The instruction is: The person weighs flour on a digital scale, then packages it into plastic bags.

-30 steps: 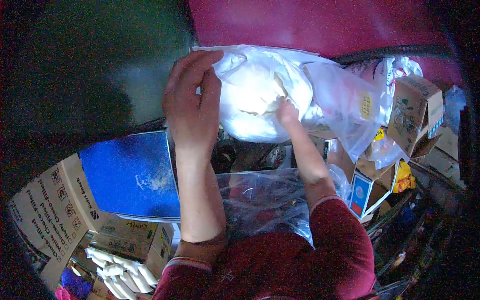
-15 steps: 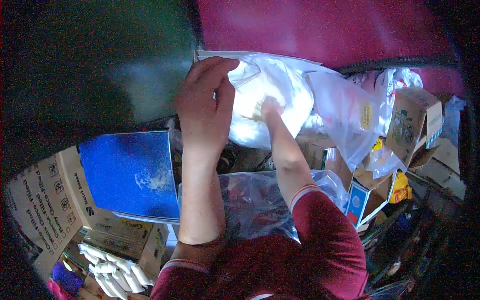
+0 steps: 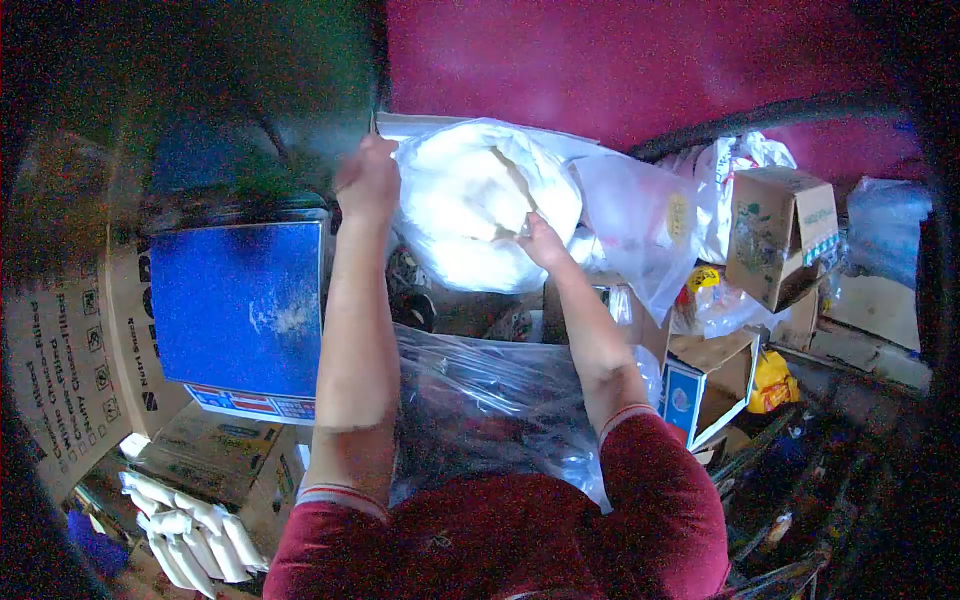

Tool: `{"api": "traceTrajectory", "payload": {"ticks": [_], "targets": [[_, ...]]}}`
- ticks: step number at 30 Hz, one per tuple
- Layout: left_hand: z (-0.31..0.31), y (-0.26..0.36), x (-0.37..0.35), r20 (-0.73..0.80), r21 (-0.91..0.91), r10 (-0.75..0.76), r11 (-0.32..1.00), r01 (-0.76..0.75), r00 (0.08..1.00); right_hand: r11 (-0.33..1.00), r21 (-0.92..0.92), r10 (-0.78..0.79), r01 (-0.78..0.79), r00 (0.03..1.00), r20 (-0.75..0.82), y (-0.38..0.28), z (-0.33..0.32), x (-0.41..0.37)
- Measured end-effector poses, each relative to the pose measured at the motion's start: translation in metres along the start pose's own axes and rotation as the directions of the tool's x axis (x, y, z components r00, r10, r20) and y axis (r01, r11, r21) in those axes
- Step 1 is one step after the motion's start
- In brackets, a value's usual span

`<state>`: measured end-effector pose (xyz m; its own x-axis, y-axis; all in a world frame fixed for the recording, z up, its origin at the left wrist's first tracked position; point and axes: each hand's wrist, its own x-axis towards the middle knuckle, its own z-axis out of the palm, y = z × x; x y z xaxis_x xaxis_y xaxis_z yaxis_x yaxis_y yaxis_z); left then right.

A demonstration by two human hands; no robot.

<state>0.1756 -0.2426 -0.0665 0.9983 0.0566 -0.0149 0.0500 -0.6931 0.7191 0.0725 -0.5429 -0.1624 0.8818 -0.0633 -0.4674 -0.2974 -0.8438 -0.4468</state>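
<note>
A large, glaring white plastic bag (image 3: 440,245) with white contents sits in front of me. My right hand (image 3: 545,243) is closed at its right inner side, beside the end of a thin tan, stick-like strip (image 3: 515,178). Glare hides exactly what the fingers grip. Just left of the bag is my left hand (image 3: 368,178), its fingers curled, near the corner of a pale carton edge (image 3: 400,126). Anything inside that hand is hidden. Below both forearms, clear plastic sheeting (image 3: 490,400) lies close to my chest.
To the left stands a blue-topped weighing scale (image 3: 235,305) beside a printed carton (image 3: 60,330). White wrapped packets (image 3: 195,530) lie lower left. On the right are a translucent bag (image 3: 640,215), a brown box (image 3: 780,235), an open box (image 3: 715,375) and a yellow packet (image 3: 772,382).
My left hand has moved left and down from the bag's upper left side, its fingers now more curled. My right hand has drawn back slightly, and the tan strip shows more. The view has shifted.
</note>
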Motion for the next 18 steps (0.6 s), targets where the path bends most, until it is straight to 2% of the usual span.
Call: {"api": "traceTrajectory", "payload": {"ticks": [2,5,6,9,10,13,14,17,18], "targets": [[-0.001,0.006,-0.008,0.000,0.268,0.244,0.934,-0.235,0.970,1.000,-0.020,0.020,-0.020,1.000,0.004,-0.007,-0.018,-0.009],[0.022,0.016,-0.015,0.137,0.421,0.103,0.894,-0.152,0.985,0.996,0.088,-0.007,0.008,1.000,-0.011,-0.002,-0.036,-0.012],[0.025,0.025,-0.018,0.213,0.530,0.071,0.829,-0.177,0.974,0.993,0.116,0.000,0.004,0.999,-0.039,-0.008,-0.045,-0.017],[0.030,0.044,-0.028,0.330,0.586,0.031,0.777,-0.230,0.944,0.985,0.172,0.020,-0.004,0.996,-0.091,-0.030,-0.071,-0.033],[0.032,0.042,-0.031,0.369,0.604,0.062,0.743,-0.290,0.927,0.986,0.169,0.023,-0.008,0.996,-0.091,-0.028,-0.076,-0.031],[0.037,0.039,-0.032,0.404,0.596,0.040,0.746,-0.296,0.914,0.961,0.272,-0.017,0.042,0.995,-0.095,-0.034,-0.093,-0.038],[0.041,0.036,-0.030,0.395,0.535,0.091,0.786,-0.310,0.914,0.944,0.324,-0.039,0.070,0.994,-0.100,-0.036,-0.098,-0.040],[0.052,0.030,-0.030,0.342,0.319,0.258,0.872,-0.370,0.903,0.953,0.237,-0.154,0.191,0.974,-0.164,-0.028,-0.102,-0.042],[0.055,0.030,-0.031,0.309,0.232,0.324,0.886,-0.401,0.894,0.960,0.225,-0.134,0.166,0.979,-0.151,-0.036,-0.108,-0.049]]}}
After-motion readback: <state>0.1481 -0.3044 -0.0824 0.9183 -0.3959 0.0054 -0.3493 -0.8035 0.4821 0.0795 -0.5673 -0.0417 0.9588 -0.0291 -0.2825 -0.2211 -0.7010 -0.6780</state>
